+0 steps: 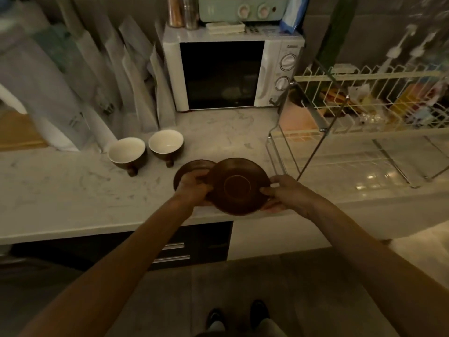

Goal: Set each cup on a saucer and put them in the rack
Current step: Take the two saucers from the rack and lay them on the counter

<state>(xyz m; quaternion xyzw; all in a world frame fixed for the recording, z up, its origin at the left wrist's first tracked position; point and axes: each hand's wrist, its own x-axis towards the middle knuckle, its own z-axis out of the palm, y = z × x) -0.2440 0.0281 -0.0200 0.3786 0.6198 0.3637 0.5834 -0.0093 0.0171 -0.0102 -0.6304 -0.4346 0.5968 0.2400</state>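
Note:
Two brown cups with cream insides stand side by side on the marble counter, one on the left and one on the right. A brown saucer is held over the counter's front edge, tilted toward me. My right hand grips its right rim and my left hand grips its left rim. A second brown saucer lies on the counter behind my left hand, partly hidden by it. The wire dish rack stands to the right.
A white microwave sits at the back of the counter, with a small green oven on top. Paper bags lean against the wall at the back left. The rack's upper shelf holds several items. Drawers lie below the counter.

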